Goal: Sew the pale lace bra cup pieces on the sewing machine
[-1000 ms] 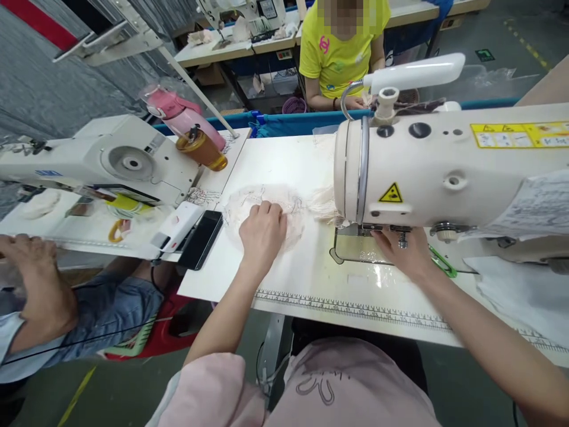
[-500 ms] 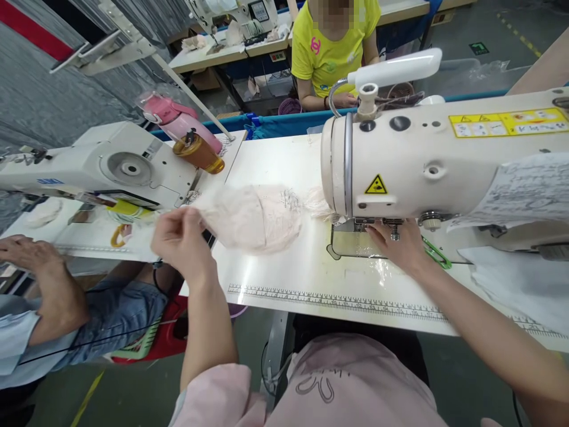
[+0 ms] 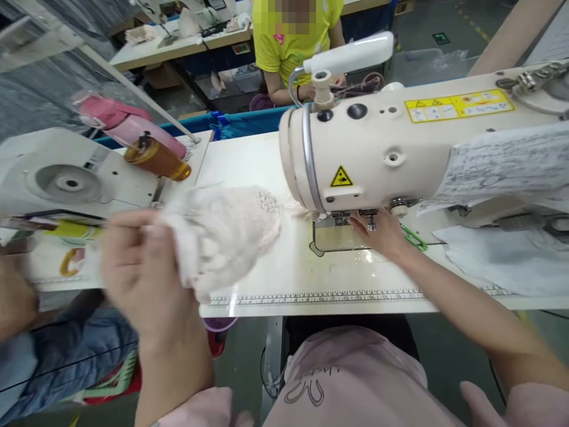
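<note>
My left hand [image 3: 142, 267] is closed on the edge of a piece of thin, pale pink-white fabric [image 3: 222, 237], bunched and raised over the left part of the sewing table [image 3: 267, 279]. The fabric's far end trails toward the head of a sewing machine [image 3: 360, 154]. My right hand [image 3: 382, 234] reaches under that head, close to the presser foot [image 3: 341, 218]. One finger points left there, while the others are largely hidden behind machine parts. Whether this hand grips anything cannot be made out.
Green snips [image 3: 414, 238] lie just right of my right hand, with white cloth [image 3: 502, 267] beyond. A pink bottle [image 3: 133, 127] and an amber cup [image 3: 157, 159] stand at the back left. Beside me at left is a co-worker's arm [image 3: 15, 296]; another person [image 3: 297, 53] sits opposite.
My left hand has come nearer the camera and lifted the fabric, which was spread flatter and is now crumpled. My right hand stays at the presser foot. The view has shifted.
</note>
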Action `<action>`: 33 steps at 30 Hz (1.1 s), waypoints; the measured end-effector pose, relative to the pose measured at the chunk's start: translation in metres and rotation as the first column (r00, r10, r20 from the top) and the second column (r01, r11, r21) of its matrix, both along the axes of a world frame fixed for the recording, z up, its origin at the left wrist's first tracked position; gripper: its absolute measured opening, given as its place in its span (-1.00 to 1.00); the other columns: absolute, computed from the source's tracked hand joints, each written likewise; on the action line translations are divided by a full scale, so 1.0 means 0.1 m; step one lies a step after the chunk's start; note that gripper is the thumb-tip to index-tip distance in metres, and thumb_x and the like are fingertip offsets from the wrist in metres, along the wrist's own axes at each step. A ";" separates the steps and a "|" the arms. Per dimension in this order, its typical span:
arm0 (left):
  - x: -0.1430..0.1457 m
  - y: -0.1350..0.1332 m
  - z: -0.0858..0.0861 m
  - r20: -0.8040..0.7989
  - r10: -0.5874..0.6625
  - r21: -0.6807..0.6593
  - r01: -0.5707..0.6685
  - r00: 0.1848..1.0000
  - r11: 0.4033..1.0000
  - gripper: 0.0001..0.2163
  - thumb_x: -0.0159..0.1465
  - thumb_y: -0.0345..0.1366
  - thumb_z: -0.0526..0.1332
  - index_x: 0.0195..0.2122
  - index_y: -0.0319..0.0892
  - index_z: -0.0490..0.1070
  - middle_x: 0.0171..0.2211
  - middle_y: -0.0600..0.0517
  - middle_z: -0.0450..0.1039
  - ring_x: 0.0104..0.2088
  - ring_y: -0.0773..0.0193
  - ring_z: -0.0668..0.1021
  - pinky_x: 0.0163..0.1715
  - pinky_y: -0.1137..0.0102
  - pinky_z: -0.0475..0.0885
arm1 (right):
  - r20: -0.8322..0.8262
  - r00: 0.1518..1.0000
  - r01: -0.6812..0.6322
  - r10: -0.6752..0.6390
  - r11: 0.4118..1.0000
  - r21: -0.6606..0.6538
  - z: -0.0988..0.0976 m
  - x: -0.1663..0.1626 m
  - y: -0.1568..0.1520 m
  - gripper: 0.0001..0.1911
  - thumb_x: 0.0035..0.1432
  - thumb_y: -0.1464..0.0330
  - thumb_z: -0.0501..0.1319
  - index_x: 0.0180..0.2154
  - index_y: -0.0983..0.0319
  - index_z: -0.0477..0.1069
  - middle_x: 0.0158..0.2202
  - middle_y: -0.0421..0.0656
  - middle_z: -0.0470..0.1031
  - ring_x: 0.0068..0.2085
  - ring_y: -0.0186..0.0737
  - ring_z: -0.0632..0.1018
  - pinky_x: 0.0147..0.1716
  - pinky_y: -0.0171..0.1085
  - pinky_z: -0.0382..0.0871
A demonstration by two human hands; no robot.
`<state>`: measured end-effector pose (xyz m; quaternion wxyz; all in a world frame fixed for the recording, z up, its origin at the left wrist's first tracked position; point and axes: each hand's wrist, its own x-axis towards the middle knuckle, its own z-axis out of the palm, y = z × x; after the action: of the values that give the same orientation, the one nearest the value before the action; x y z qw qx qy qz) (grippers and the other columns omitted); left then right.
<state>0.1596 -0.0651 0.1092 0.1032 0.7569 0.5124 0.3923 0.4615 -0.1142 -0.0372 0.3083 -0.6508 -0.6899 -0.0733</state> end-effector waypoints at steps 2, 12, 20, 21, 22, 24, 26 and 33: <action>0.33 -0.07 -0.17 0.295 -0.070 -0.253 0.148 0.953 0.956 -0.85 0.33 -0.08 0.11 -0.24 0.01 0.33 -0.52 0.13 0.37 -0.59 0.32 0.40 -0.67 0.37 0.22 | -0.011 1.000 -0.017 0.016 1.000 -0.017 0.02 0.01 0.00 -0.60 0.33 0.19 0.04 -0.34 0.16 0.60 -0.55 -0.10 0.45 -0.36 -0.01 0.51 -0.21 0.07 0.39; 0.89 0.14 -1.06 0.403 -0.315 -0.605 0.509 0.859 0.613 -0.79 0.37 -0.08 0.10 -0.24 -0.10 0.34 -0.51 0.09 0.38 -0.59 0.38 0.36 -0.66 0.47 0.20 | 0.012 1.000 0.006 -0.005 0.995 -0.098 0.01 -0.01 0.00 -0.63 0.32 0.28 0.05 -0.38 0.22 0.57 -0.46 -0.06 0.52 -0.31 -0.01 0.51 -0.18 0.00 0.38; 0.47 -0.14 -0.88 -0.259 -0.379 -0.270 0.310 0.888 0.912 -0.75 0.38 -0.22 0.10 0.04 -0.10 0.38 -0.04 -0.07 0.51 -0.08 0.12 0.55 -0.26 0.30 0.48 | 0.016 0.924 -0.374 0.383 0.911 -0.176 0.13 -0.04 -0.11 -0.62 0.31 0.42 0.02 0.07 0.07 0.42 0.01 -0.20 0.54 -0.21 -0.24 0.53 -0.33 -0.26 0.32; 0.36 -0.18 -0.88 -0.337 -0.322 -0.244 0.248 0.885 0.938 -0.73 0.35 -0.19 0.14 0.04 -0.11 0.38 -0.03 -0.10 0.49 -0.06 0.07 0.54 -0.27 0.28 0.47 | 0.011 0.914 -0.397 0.406 0.899 -0.187 0.14 -0.04 -0.12 -0.64 0.32 0.42 0.02 0.05 0.06 0.43 0.02 -0.22 0.54 -0.20 -0.26 0.54 -0.35 -0.28 0.31; 0.24 -0.22 -0.89 -0.389 -0.285 -0.248 0.199 0.876 0.948 -0.72 0.32 -0.16 0.17 0.02 -0.12 0.39 -0.03 -0.12 0.49 -0.07 0.04 0.53 -0.29 0.27 0.46 | 0.007 0.909 -0.409 0.418 0.893 -0.190 0.14 -0.04 -0.12 -0.66 0.32 0.41 0.03 0.02 0.06 0.45 0.01 -0.23 0.54 -0.20 -0.28 0.54 -0.36 -0.30 0.30; 0.02 -0.31 -0.91 -0.396 -0.278 -0.340 0.141 0.875 0.930 -0.76 0.31 -0.13 0.19 -0.09 -0.13 0.43 -0.14 -0.09 0.50 -0.16 0.08 0.54 -0.37 0.31 0.43 | 0.002 0.905 -0.419 0.425 0.891 -0.176 0.13 -0.04 -0.11 -0.72 0.33 0.40 0.06 -0.06 0.09 0.49 -0.03 -0.23 0.56 -0.21 -0.30 0.55 -0.40 -0.32 0.28; -0.17 -0.36 -0.90 -0.283 -0.236 -0.440 0.093 0.929 0.893 -0.80 0.32 -0.11 0.16 -0.24 -0.13 0.43 -0.30 0.00 0.48 -0.31 0.19 0.52 -0.44 0.37 0.38 | -0.003 0.901 -0.431 0.435 0.891 -0.145 0.11 -0.03 -0.10 -0.77 0.33 0.40 0.09 -0.12 0.13 0.51 -0.06 -0.23 0.58 -0.22 -0.32 0.56 -0.44 -0.34 0.26; -0.61 0.03 -0.46 0.287 0.336 -0.057 -0.334 0.897 0.941 -0.80 0.19 -0.11 0.31 -0.33 -0.10 0.40 -0.41 0.13 0.42 -0.37 0.29 0.47 -0.38 0.30 0.36 | -0.042 0.889 -0.458 0.456 0.883 -0.103 0.08 -0.04 -0.06 -0.79 0.32 0.40 0.13 -0.13 0.14 0.53 -0.13 -0.23 0.60 -0.25 -0.33 0.58 -0.38 -0.32 0.33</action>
<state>0.0991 -0.0619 0.0629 0.1111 0.5908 0.6152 0.5100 0.4572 -0.1206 -0.0292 0.2865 -0.4866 -0.8241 0.0450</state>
